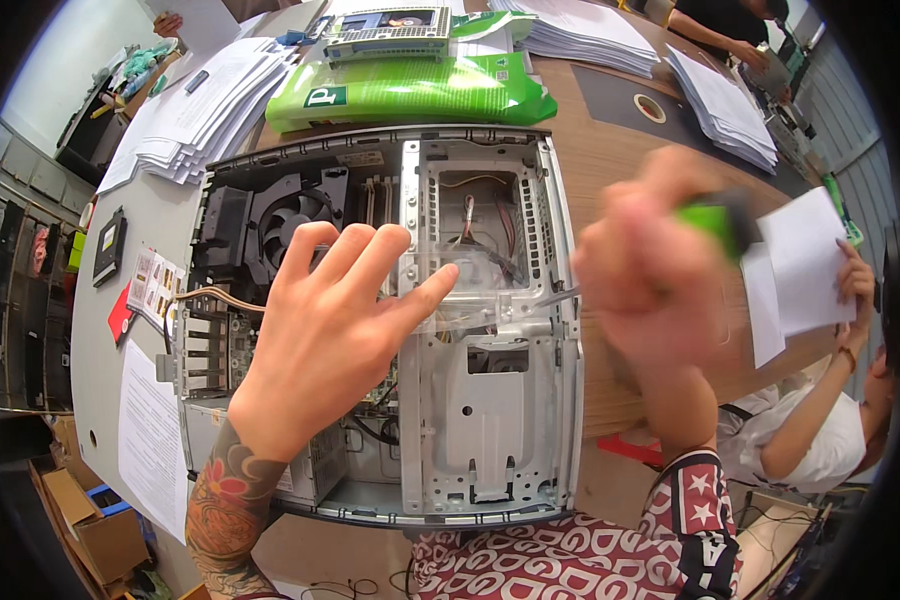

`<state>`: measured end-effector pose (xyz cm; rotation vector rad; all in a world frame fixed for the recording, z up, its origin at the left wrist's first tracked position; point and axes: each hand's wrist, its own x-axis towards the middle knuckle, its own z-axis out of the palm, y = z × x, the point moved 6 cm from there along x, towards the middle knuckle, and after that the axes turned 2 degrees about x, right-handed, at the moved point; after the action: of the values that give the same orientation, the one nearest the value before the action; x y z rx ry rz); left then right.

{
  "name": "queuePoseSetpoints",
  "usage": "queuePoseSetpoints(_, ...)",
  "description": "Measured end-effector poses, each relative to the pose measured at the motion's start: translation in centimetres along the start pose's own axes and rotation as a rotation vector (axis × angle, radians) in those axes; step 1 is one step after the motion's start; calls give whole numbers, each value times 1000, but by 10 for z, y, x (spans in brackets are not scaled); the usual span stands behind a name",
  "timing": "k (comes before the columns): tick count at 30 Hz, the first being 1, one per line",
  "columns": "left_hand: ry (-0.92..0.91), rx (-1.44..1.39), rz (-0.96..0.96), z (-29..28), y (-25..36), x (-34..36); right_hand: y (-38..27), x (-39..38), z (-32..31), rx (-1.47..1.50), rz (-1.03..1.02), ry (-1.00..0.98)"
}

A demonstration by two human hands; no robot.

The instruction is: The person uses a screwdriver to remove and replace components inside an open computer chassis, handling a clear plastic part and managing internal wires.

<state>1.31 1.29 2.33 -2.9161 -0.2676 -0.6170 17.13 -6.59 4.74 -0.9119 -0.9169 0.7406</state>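
Papers (200,110) crowd our wooden table (595,140), where the opened computer case (490,420), silver-framed and black-edged, lies beneath our left hand (330,345), fingers spread loosely. Our blurred right hand (645,275) grasps a green-and-black screwdriver (708,222) beside the case.

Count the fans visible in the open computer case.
1 black fan, in the upper-left part of the computer case; others may be hidden beneath the left hand.
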Motion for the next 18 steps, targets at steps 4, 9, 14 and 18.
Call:
queuePoseSetpoints(4,-14,6,-12,-1,-1,-1,22,1,-4,78,107,54)
queuePoseSetpoints(9,-2,20,-9,-4,0,-1,2,2,-1,22,-17,-23)
queuePoseSetpoints(14,-6,17,-13,-4,0,-1,1,-1,-1,-32,-66,-72)
queuePoseSetpoints(18,-19,24,-19,-4,-2,-3,14,2,1,-53,90,35)
